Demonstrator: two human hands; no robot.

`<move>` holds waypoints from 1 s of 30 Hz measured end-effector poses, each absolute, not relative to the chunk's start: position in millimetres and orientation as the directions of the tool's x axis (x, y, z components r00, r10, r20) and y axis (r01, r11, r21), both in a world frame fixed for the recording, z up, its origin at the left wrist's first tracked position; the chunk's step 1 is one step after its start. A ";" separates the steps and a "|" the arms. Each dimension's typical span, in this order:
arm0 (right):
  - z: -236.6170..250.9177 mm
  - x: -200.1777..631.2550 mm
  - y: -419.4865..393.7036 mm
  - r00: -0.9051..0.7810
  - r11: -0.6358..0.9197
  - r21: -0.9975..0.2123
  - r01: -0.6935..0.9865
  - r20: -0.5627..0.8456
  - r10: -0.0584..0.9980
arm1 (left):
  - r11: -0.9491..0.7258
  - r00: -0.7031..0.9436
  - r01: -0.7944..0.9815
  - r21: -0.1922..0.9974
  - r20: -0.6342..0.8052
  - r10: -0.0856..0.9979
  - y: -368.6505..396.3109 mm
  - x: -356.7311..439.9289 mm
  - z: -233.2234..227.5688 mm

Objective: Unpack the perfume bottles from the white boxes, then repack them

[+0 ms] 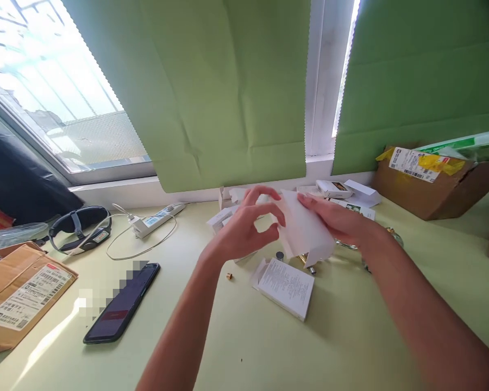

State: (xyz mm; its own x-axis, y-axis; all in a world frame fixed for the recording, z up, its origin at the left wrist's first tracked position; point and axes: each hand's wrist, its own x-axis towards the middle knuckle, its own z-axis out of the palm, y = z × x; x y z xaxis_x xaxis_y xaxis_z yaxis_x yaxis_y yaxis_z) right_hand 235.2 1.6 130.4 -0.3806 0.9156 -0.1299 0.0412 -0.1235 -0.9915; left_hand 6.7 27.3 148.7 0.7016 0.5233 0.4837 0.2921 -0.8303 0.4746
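Observation:
A thin white sheet (303, 231), paper-like and bent along its lower edge, hangs over the middle of the table. My right hand (330, 214) grips its upper right side, thumb on top. At the sheet's left edge is my left hand (255, 222), its fingers curved and apart from the thumb; whether the fingertips touch the sheet I cannot tell. Below lies a white printed box (287, 288) with an open flap. Beside it are a small dark cap (280, 255), a small gold piece (229, 276) and a metal-tipped item (312, 270) partly hidden by the sheet.
A phone (122, 304) and a cardboard box (24, 293) lie on the left, with a power strip (158, 220) and a headband device (79, 231) behind. More white boxes (334, 189) sit by the sill. A larger carton (427, 184) stands back right. Glassy objects are partly behind my right arm.

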 end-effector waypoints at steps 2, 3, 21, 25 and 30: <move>126.4 239.4 5.2 -0.339 -0.122 -0.990 0.070 -0.139 0.930 | -0.833 0.716 0.343 0.435 0.453 0.532 29.7 9.7 143.0; 125.1 241.6 6.8 -0.322 -0.120 -0.989 0.086 -0.142 0.936 | -0.822 0.704 0.355 0.445 0.451 0.548 31.6 9.5 140.1; 148.8 224.6 -12.1 -0.345 -0.079 -0.960 0.270 -0.173 0.922 | -0.698 0.754 0.214 0.684 0.339 0.563 41.6 -2.0 129.5; 153.2 221.3 -17.0 -0.373 -0.077 -0.961 0.264 -0.175 0.911 | -0.729 0.760 0.218 0.649 0.355 0.544 40.2 -3.2 131.7; 153.3 219.9 -18.1 -0.350 -0.069 -0.962 0.263 -0.162 0.923 | -0.714 0.758 0.196 0.672 0.358 0.545 40.8 -5.2 132.9</move>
